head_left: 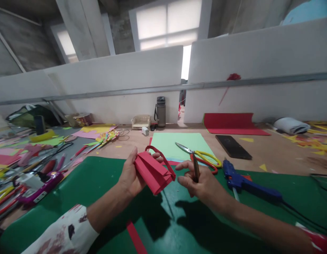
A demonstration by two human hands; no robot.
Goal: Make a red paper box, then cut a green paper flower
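My left hand (130, 174) grips a folded red paper bag (153, 173) with a thin red loop handle, held above the green mat (100, 176). My right hand (196, 181) is just right of the bag, its fingers closed round a thin brown stick (196, 168) that points upward. Scissors (199, 155) with yellow and red handles lie on light green paper (179, 143) beyond my right hand. A blue glue gun (245, 183) rests on the mat to the right.
A black phone (233, 146), a red sheet (232, 123) and a white roll (290, 125) lie at the back right. A grey bottle (160, 112) and small basket (141, 121) stand by the partition. Coloured paper scraps and a purple glue gun (40, 187) clutter the left.
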